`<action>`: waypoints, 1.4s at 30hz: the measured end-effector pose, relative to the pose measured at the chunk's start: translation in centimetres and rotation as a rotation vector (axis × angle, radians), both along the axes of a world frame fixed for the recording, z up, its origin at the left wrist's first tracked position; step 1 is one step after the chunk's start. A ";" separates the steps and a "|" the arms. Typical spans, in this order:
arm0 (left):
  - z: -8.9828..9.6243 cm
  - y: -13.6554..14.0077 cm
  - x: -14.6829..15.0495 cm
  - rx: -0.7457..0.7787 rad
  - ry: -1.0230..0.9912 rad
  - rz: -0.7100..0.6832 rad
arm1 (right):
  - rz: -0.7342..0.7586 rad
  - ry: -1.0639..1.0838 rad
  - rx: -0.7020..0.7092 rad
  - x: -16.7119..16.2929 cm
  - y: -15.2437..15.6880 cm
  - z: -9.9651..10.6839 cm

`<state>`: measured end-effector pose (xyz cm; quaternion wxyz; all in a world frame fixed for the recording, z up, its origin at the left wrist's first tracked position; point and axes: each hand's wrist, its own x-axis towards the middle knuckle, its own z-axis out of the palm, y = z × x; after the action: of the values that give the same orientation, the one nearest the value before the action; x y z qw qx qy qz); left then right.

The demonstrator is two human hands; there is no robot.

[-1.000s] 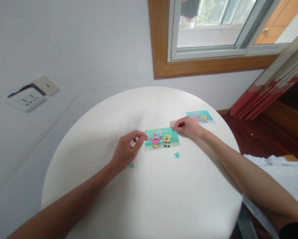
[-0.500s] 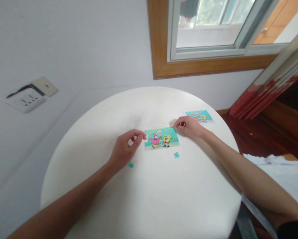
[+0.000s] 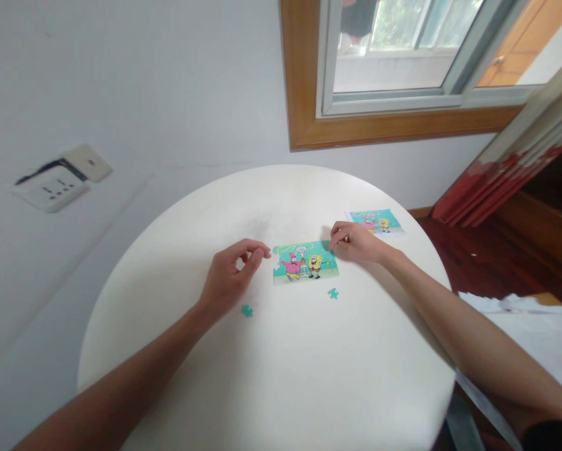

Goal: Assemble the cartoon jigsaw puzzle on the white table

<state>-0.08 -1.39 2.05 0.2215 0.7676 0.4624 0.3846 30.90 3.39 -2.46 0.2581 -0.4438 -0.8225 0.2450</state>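
"Since you've the better angle, what's on the table [image 3: 285,376]?"

"The puzzle [image 3: 305,264], lying flat between the left hand [image 3: 228,275] and the right hand [image 3: 360,242]. Its left edge is notched, with white showing in the gaps."

"And beyond it?"

"A picture [image 3: 392,220] with much the same figures, past the right hand, toward the far rim. A glance across at it before placing anything would be wise, I think."

"How's the right hand set?"

"Fingers curled at the puzzle's far right corner, seemingly touching it. Whether thumb and finger meet there, I can't tell from here. To my mind a light touch is best: enough to steady the sheet, not enough to buckle the joints."

"And the left?"

"Just beside the notched edge, apart from it, thumb and forefinger curved toward each other. I can't tell whether the tips close, or whether they pinch anything."

"So what's smallest?"

"Two teal bits, lying loose: a left piece [image 3: 247,311] near the left wrist, and a right piece [image 3: 333,293] on the near side of the puzzle, toward its right end."

"How would you handle those?"

"Turn each until its knobs suit the notches, then press straight down with a flat fingertip. Sliding one in sideways could shove its neighbours apart."
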 end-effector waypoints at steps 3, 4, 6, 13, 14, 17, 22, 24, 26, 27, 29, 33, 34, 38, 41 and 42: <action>0.4 0.4 -0.4 0.014 0.030 0.004 | 0.019 -0.003 0.000 -0.1 0.0 -0.1; 0.6 0.6 -0.7 0.009 0.063 -0.005 | 0.016 0.004 0.007 -0.1 0.0 -0.1; 0.7 1.2 -1.4 -0.025 0.161 -0.045 | 0.004 0.012 0.014 -0.2 -0.1 -0.1; -0.1 2.0 -4.8 -0.316 0.512 -0.268 | -0.018 0.035 0.035 0.0 -0.1 -0.1; -0.1 1.8 -5.0 -0.333 0.547 -0.294 | -0.028 0.047 0.044 0.0 -0.1 -0.1; 0.1 1.2 -5.1 -0.337 0.625 -0.398 | -0.043 0.059 0.050 -0.1 -0.2 -0.2; 0.9 0.7 -4.3 -0.403 0.759 -0.581 | -0.035 0.063 0.052 -0.4 -0.3 -0.3; 0.9 0.6 -4.2 -0.411 0.791 -0.623 | -0.039 0.074 0.058 -0.4 -0.3 -0.3; 0.7 0.7 -4.1 -0.395 0.797 -0.629 | -0.050 0.085 0.060 -0.4 -0.3 -0.2; 0.6 0.7 -4.2 -0.390 0.791 -0.626 | -0.055 0.090 0.060 -0.4 -0.3 -0.2; 0.4 0.7 -4.3 -0.389 0.772 -0.627 | -0.063 0.092 0.059 -0.4 -0.3 -0.2; 0.3 0.6 -4.4 -0.383 0.749 -0.656 | -0.080 0.089 0.050 -0.5 -0.3 -0.2; 0.3 0.5 -4.3 -0.383 0.753 -0.662 | -0.084 0.088 0.047 -0.5 -0.3 -0.2; 0.2 0.5 -4.4 -0.420 0.761 -0.660 | -0.095 0.081 0.038 -0.5 -0.3 -0.4; 0.3 0.7 -4.4 -0.447 0.736 -0.681 | -0.092 0.078 0.028 -0.5 -0.2 -0.4; 0.3 0.9 -4.4 -0.434 0.712 -0.692 | -0.090 0.078 0.026 -0.5 -0.2 -0.4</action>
<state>-4.50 -0.54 2.36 0.3183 0.8944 0.2980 -0.0992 30.42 3.19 -2.91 0.3064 -0.4670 -0.7941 0.2395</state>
